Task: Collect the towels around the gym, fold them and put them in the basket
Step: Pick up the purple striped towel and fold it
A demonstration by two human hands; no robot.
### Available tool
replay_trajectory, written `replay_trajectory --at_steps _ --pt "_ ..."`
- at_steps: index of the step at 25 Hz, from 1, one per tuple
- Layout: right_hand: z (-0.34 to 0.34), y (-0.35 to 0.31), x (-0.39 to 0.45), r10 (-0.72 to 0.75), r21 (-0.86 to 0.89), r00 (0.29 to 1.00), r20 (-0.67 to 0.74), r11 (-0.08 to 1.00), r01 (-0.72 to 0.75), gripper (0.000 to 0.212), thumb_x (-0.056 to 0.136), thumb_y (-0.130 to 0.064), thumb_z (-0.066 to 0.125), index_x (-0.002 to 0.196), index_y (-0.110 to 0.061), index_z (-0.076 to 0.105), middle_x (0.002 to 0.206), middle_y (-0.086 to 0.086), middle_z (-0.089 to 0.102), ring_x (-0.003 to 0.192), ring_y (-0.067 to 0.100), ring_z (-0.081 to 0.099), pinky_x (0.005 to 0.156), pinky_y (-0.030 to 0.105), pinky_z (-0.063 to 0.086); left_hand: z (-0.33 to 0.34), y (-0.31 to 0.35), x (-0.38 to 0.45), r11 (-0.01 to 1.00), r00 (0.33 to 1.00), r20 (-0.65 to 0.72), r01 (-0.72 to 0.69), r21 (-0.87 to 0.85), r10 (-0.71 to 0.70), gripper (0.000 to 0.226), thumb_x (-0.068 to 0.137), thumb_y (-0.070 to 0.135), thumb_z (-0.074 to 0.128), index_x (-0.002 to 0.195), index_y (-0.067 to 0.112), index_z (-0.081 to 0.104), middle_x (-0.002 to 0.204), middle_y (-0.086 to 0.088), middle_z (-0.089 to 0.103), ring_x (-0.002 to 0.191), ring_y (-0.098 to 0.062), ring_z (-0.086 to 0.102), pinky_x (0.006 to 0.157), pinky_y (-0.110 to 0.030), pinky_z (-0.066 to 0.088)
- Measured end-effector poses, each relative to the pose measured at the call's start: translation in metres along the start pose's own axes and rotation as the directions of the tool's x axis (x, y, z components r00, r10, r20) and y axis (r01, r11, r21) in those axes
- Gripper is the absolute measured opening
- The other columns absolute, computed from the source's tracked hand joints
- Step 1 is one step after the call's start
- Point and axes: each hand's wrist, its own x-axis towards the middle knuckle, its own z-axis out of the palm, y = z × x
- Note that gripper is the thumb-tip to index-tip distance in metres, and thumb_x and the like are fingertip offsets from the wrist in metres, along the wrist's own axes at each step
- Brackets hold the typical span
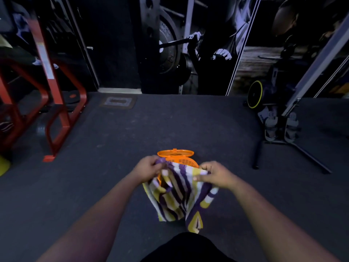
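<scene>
A purple, yellow and white striped towel (179, 197) hangs between my hands above the dark floor. My left hand (148, 170) grips its upper left edge, and my right hand (213, 175) pinches its upper right edge. The cloth droops in loose folds below them. Just behind the towel stands an orange basket (186, 161) with its round lid (175, 153) tipped open at the back. The towel hides most of the basket's opening.
A red steel machine frame (56, 103) stands at the left. At the right are a black stand with legs (294, 146) and a yellow-rimmed wheel (255, 94). A wall mural (188, 44) runs along the back. Grey gym flooring (132, 138) lies between.
</scene>
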Motion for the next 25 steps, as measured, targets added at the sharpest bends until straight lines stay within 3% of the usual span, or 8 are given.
replay_trajectory --at_steps 2,6,10,13,17,19,22,25 --pt "-0.003 0.017 -0.010 0.189 -0.156 0.973 0.133 0.973 -0.168 0.035 0.079 -0.037 0.085 0.073 -0.011 0.062 0.064 0.001 0.060 0.058 0.014 0.054 0.055 0.028 0.042 -0.025 -0.012 -0.003 0.999 0.974 -0.222 0.047 0.007 -0.045 0.031 0.091 0.039 0.066 0.078 0.011 0.060 0.062 0.003 0.064 0.060 -0.018 0.061 0.063 -0.037 0.052" --pt "0.005 0.030 -0.023 0.060 0.035 0.986 -0.153 0.998 -0.055 0.029 0.091 -0.026 0.076 0.074 -0.012 0.057 0.067 -0.007 0.051 0.063 0.006 0.048 0.058 0.029 0.037 -0.048 -0.021 -0.004 0.990 0.893 -0.433 0.143 0.008 -0.126 0.031 0.095 0.031 0.064 0.072 0.014 0.055 0.063 -0.003 0.063 0.060 -0.019 0.060 0.056 -0.033 0.041" --pt "0.016 0.012 -0.028 0.097 0.475 0.954 -0.283 0.879 0.052 0.024 0.094 -0.002 0.068 0.114 -0.014 0.064 0.088 0.006 0.074 0.076 0.016 0.067 0.065 0.029 0.054 -0.038 -0.022 -0.006 0.927 0.871 -0.389 0.169 -0.335 -0.300 0.020 0.094 0.024 0.070 0.091 0.006 0.063 0.077 -0.008 0.069 0.066 -0.022 0.066 0.061 -0.033 0.053" --pt "0.030 -0.002 -0.020 0.113 0.489 0.946 -0.305 0.870 0.054 0.027 0.095 0.002 0.063 0.104 -0.021 0.075 0.094 0.004 0.075 0.079 0.016 0.063 0.068 0.026 0.051 -0.017 -0.002 -0.021 0.705 0.911 -0.229 0.088 -0.704 -0.342 0.011 0.098 0.007 0.059 0.091 0.002 0.065 0.079 -0.015 0.068 0.062 -0.025 0.066 0.055 -0.032 0.058" --pt "0.038 -0.022 -0.019 0.074 0.633 0.996 -0.039 0.774 -0.033 0.035 0.084 -0.005 0.058 0.113 -0.017 0.074 0.099 0.012 0.072 0.081 0.017 0.067 0.069 0.032 0.059 0.011 0.007 -0.032 0.665 0.951 -0.216 -0.015 -0.746 -0.221 0.021 0.101 0.014 0.060 0.102 -0.005 0.068 0.090 -0.017 0.072 0.080 -0.027 0.065 0.070 -0.033 0.054" --pt "0.041 -0.024 -0.015 -0.035 0.542 0.999 0.012 0.840 0.024 0.051 0.081 0.005 0.056 0.127 -0.016 0.065 0.110 0.015 0.075 0.094 0.022 0.072 0.078 0.040 0.059 0.019 0.012 -0.036 0.663 0.957 -0.218 -0.038 -0.748 -0.191 0.024 0.102 0.016 0.060 0.107 -0.006 0.067 0.097 -0.020 0.074 0.084 -0.026 0.067 0.075 -0.034 0.055" --pt "0.045 -0.021 -0.005 -0.148 -0.002 0.966 -0.213 0.988 0.152 0.053 0.082 0.006 0.061 0.116 -0.033 0.071 0.099 0.002 0.077 0.082 0.011 0.072 0.074 0.034 0.056 0.028 0.019 -0.044 0.670 0.972 -0.209 -0.085 -0.738 -0.106 0.020 0.102 0.009 0.057 0.111 -0.004 0.067 0.105 -0.024 0.074 0.088 -0.028 0.069 0.077 -0.033 0.057" --pt "0.048 -0.031 -0.004 -0.262 -0.400 0.881 -0.394 0.912 0.092 0.027 0.081 -0.018 0.070 0.101 -0.037 0.074 0.086 -0.011 0.075 0.069 0.001 0.065 0.067 0.028 0.052 0.034 0.026 -0.053 0.651 0.982 -0.173 -0.080 -0.755 -0.081 0.018 0.102 0.007 0.054 0.110 -0.003 0.067 0.100 -0.022 0.075 0.085 -0.027 0.070 0.075 -0.032 0.059"
